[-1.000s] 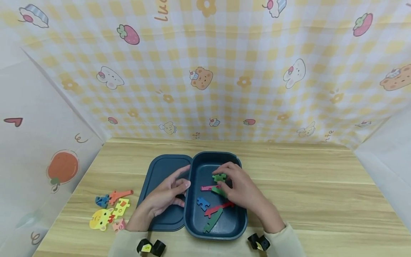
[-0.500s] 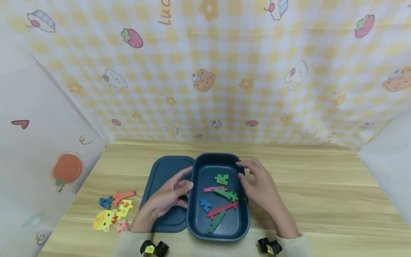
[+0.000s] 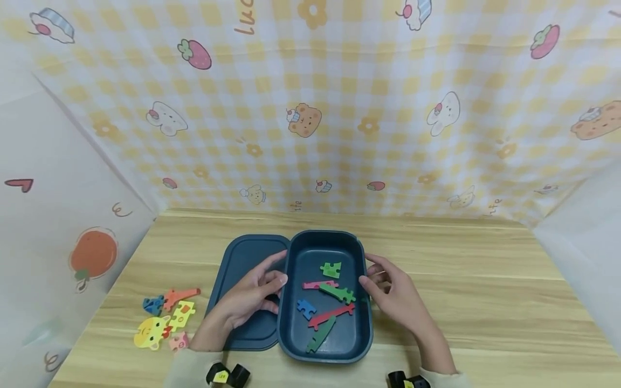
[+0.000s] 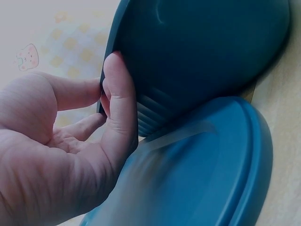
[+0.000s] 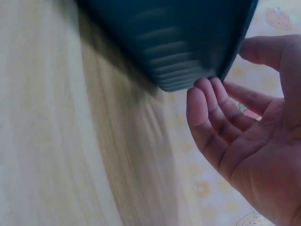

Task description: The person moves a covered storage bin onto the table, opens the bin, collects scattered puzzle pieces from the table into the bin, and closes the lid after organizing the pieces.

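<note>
Deep dark-blue, round-cornered, plastic-looking box [image 3: 320, 359] between left hand [image 3: 249, 295] and right hand [image 3: 395, 291], fingers gripping opposite sides; green, pink, blue, red jigsaw pieces [image 3: 332, 316] inside. Apparent step: steadying box. Next move calls for even, level hold.

Left hand [image 3: 249, 295] and right hand [image 3: 400, 295] face each other, fingers partly bent.

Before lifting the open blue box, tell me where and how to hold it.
Probably best to take the box by its two long walls, near the rim, coming from left and right: they stand raised and opposite, and loose puzzle pieces inside favour keeping it level.
</note>
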A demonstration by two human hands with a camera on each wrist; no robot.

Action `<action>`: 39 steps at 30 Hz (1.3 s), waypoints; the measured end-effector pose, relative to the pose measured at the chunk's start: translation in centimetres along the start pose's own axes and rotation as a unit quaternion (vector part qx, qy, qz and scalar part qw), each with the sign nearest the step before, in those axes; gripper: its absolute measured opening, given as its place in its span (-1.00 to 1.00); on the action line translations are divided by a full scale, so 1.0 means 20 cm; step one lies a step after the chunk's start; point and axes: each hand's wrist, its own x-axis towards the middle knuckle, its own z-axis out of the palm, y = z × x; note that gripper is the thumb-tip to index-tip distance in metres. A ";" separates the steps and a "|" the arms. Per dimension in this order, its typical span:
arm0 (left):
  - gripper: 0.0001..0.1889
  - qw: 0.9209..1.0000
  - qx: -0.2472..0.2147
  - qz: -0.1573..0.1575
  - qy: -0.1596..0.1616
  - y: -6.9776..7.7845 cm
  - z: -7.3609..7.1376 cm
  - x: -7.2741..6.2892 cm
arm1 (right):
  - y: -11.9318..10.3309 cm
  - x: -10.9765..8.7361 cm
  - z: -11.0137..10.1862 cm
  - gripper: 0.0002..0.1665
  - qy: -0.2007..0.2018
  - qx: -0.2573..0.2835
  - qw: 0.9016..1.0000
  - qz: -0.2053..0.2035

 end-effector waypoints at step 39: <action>-0.25 1.000 0.014 -0.001 0.012 0.00 0.02 0.02 | 0.16 -0.02 -0.02 -0.11 -0.147 0.342 0.928 0.023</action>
